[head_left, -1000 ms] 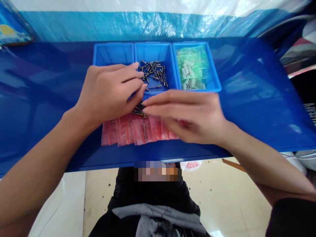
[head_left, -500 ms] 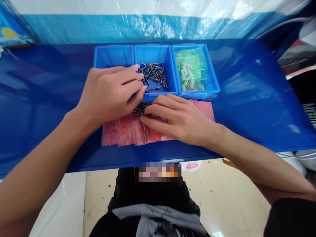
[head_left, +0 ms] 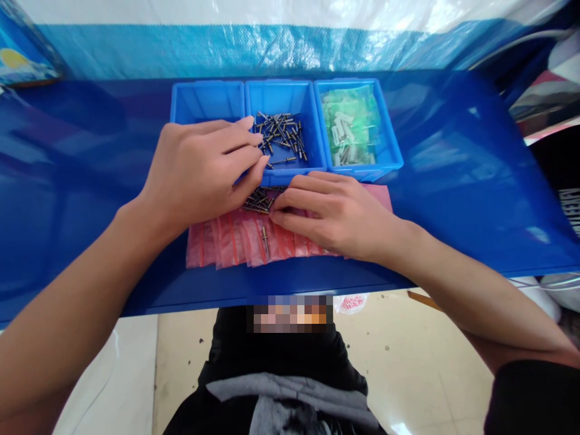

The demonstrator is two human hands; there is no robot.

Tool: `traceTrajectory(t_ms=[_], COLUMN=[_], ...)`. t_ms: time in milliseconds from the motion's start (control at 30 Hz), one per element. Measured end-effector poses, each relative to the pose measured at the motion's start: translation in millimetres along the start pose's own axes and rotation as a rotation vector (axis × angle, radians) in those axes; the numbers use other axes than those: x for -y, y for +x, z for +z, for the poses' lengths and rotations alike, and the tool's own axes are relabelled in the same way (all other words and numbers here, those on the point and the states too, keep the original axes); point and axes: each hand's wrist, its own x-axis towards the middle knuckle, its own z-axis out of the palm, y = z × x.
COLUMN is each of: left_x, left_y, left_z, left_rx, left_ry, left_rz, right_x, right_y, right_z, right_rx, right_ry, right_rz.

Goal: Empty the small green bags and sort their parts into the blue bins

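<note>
My left hand (head_left: 203,166) rests palm down on the blue table, fingers stretched toward a small pile of dark rivets (head_left: 259,200). My right hand (head_left: 338,211) lies flat from the other side, fingertips touching the same pile. The pile sits on a row of red plastic bags (head_left: 235,238) spread along the table's near edge. One loose rivet (head_left: 265,237) lies on the bags below the pile. Neither hand visibly holds anything.
Three blue bins stand behind the hands: the left bin (head_left: 206,99) partly hidden by my left hand, the middle bin (head_left: 283,96) with several dark rivets, the right bin (head_left: 387,142) with green bags of white parts. The blue table (head_left: 453,181) ends close to my body.
My right hand came down from a blurred hover onto the red bags and settled with its fingertips at the rivet pile. My left hand stayed put.
</note>
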Motion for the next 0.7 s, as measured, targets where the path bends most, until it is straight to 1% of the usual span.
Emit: traceTrajectory(t_ms=[67, 133, 167, 233, 267, 333, 367, 400, 433, 467, 533, 567, 600, 700], left_x=[0, 0, 0, 0, 0, -1, -1, -1, -1, -1, -1, -1, -1, -1], left_y=[0, 0, 0, 0, -1, -1, -2, -2, -2, -2, -1, -1, 0, 0], left_z=[0.4, 0.9, 1.0, 1.1, 1.0, 0.5, 0.1, -0.4, -0.8, -1.2, -1.6, -1.7, -1.6, -0.9], left_rx=[-0.012, -0.020, -0.019, -0.009, -0.004, 0.024, 0.041, 0.053, 0.054, 0.055, 0.053, 0.059, 0.073, 0.070], left_ry=[-0.017, -0.036, -0.039, -0.036, -0.035, -0.039, -0.043, -0.043, -0.043, -0.044, -0.056, -0.071, -0.090, -0.122], left_rz=[0.005, 0.007, 0.003, -0.004, -0.008, -0.025, -0.033, -0.039, -0.042, -0.041, -0.046, -0.055, -0.071, -0.079], right_x=[2, 6, 7, 9, 9, 7, 5, 4, 3, 3, 5, 6, 8, 12], right_y=[2, 5, 6, 9, 9, 10, 10, 10, 10, 10, 11, 11, 10, 6], right_z=[0, -3, -6, -14, -18, -24, -25, -26, -26, -26, -26, -28, -29, -29], right_rx=[-0.063, -0.185, -0.254, -0.368, -0.391, -0.350, -0.324, -0.328, -0.362, -0.438, -0.630, -0.668, -0.646, -0.429], right_ry=[-0.019, 0.068, 0.153, 0.383, 0.520, 0.819, 0.956, 1.063, 1.137, 1.171, 1.110, 1.039, 0.948, 0.585], right_rz=[0.016, 0.091, 0.159, 0.339, 0.436, 0.619, 0.688, 0.742, 0.780, 0.786, 0.729, 0.686, 0.641, 0.455])
